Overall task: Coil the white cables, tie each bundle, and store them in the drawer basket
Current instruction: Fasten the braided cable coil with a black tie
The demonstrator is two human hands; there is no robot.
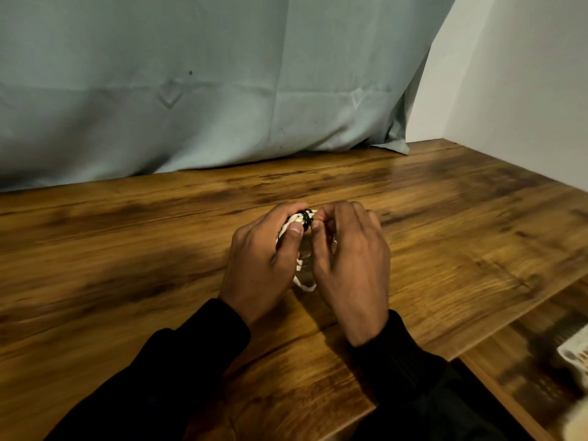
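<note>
While pinching coiled white cable (pixel 291 225) in left hand (pixel 261 259), right hand (pixel 346 259) fingertips closed on black tie (pixel 307 219): tying step; next, cinching snug.

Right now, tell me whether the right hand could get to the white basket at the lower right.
Probably yes, but not while it is busy. The right hand and left hand both hold the white cable bundle. The white basket sits lower, partly out of view; nothing visible blocks the way.
</note>
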